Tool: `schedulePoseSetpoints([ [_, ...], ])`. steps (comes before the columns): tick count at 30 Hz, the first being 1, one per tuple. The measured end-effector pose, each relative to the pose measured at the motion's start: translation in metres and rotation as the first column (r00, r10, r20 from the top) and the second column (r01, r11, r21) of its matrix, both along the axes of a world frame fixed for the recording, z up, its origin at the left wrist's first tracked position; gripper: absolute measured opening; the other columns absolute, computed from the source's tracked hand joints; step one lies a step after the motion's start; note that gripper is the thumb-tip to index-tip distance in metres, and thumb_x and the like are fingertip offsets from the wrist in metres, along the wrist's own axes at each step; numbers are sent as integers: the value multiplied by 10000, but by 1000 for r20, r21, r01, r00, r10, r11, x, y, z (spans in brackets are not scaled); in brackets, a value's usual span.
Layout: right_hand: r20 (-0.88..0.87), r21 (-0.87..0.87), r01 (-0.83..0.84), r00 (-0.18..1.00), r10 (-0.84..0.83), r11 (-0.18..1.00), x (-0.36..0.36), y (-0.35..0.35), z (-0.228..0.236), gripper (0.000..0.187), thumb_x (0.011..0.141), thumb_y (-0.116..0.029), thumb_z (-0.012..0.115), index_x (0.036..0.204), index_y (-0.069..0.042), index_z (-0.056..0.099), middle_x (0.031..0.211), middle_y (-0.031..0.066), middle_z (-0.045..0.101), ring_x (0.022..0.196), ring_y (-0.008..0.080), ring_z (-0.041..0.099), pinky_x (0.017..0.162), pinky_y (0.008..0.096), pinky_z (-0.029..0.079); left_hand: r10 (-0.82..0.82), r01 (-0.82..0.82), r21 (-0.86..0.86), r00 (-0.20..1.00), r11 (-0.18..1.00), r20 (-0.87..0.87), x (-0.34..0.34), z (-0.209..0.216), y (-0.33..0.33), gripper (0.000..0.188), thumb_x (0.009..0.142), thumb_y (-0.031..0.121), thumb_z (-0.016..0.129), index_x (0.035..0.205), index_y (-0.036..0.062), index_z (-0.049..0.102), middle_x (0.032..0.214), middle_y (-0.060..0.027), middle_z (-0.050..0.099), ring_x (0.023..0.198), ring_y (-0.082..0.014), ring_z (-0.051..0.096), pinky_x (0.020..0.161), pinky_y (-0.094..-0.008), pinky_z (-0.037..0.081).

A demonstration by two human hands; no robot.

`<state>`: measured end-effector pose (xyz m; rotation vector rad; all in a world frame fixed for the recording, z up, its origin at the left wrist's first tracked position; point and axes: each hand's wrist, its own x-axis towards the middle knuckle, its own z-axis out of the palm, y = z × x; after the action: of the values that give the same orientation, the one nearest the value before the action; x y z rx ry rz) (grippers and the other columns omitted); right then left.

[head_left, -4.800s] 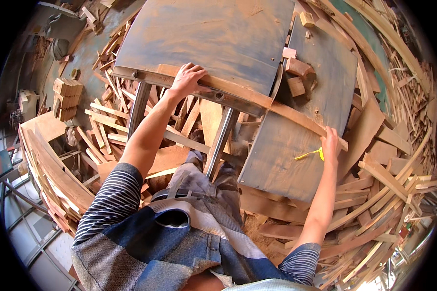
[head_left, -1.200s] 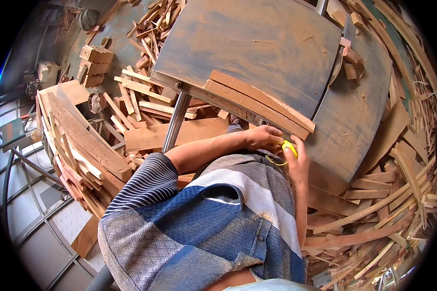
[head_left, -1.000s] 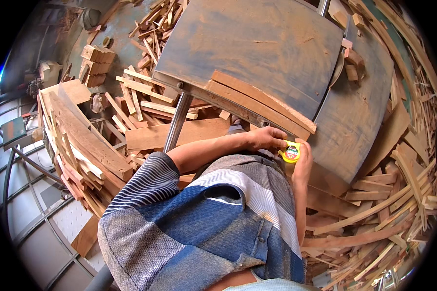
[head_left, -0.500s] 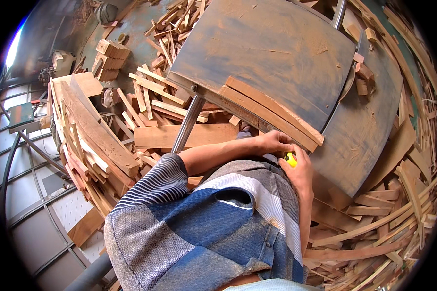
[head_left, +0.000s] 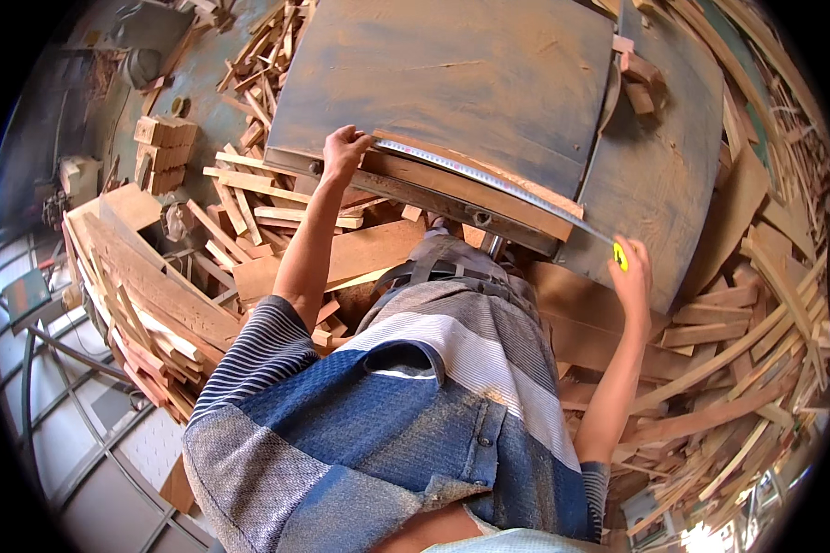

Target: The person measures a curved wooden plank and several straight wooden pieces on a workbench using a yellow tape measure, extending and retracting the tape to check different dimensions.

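A yellow tape measure (head_left: 621, 257) is gripped in my right hand (head_left: 634, 274), off the right end of two wooden pieces. Its white blade is pulled out along the length of the reddish wooden pieces (head_left: 461, 191), which lie side by side near the front edge of the metal machine table (head_left: 433, 74). At their left end my left hand (head_left: 346, 152) is closed, fingers pinched at the blade's end; the hook itself is hidden there.
Beyond a gap with a curved guard, small wood blocks (head_left: 643, 83) rest on the table's right part. Stacked planks (head_left: 148, 267) and scrap wood lie at left. Curved offcuts (head_left: 710, 415) pile up at right. Square blocks (head_left: 164, 147) are stacked on the floor, far left.
My hands were together at the right end of the wooden pieces. Now my left hand has moved to the left end, my right hand outward, and the tape's blade is stretched between them.
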<state>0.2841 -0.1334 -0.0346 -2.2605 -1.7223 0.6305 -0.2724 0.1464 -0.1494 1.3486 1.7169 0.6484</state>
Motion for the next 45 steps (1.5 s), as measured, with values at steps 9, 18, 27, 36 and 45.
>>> schedulePoseSetpoints([
  [9, -73, -93, 49, 996, -56, 994, -1, 25, -16, 465, 832, -125, 674, 1295, -164, 667, 1280, 151, 601, 1205, 353, 581, 1011, 425, 475, -29, 35, 69, 995, 997, -92, 21, -8, -7, 295, 870, 282, 760, 963, 6, 714, 834, -72, 743, 764, -106, 636, 734, -307, 507],
  [18, -108, -73, 62, 992, -70, 995, 2, 23, -27, 458, 833, -137, 678, 1289, -176, 666, 1243, 148, 609, 1174, 348, 598, 980, 427, 490, -64, 78, 48, 968, 996, -244, 28, 7, -7, 318, 872, 312, 745, 892, 5, 665, 757, -87, 688, 696, -108, 585, 690, -317, 491],
  [27, -220, 49, -8, 975, 18, 999, -50, 15, 5, 385, 827, -132, 672, 1211, -127, 701, 1112, 150, 635, 1049, 360, 625, 912, 429, 510, -112, 95, 246, 992, 965, 56, 73, 67, -30, 261, 924, 158, 778, 1096, -19, 696, 966, -60, 775, 850, -86, 664, 786, -252, 528],
  [36, -354, 9, 202, 917, -186, 979, -90, -73, -12, 393, 843, -136, 656, 1228, -59, 680, 1176, 172, 635, 1092, 355, 624, 960, 403, 490, -57, 92, 459, 994, 884, -89, 132, 82, -42, 304, 914, 209, 765, 1164, 49, 702, 1067, -129, 725, 989, -261, 678, 835, -382, 546],
  [45, -615, -341, 601, 438, -655, 722, -98, -157, -5, 608, 915, -146, 614, 1502, -53, 486, 1354, 91, 591, 1093, 192, 580, 940, 319, 470, -658, 847, 264, 527, 462, -538, 155, 52, -60, 593, 748, 385, 835, 1185, 25, 656, 1313, -154, 601, 1335, -354, 486, 1117, -503, 360],
])
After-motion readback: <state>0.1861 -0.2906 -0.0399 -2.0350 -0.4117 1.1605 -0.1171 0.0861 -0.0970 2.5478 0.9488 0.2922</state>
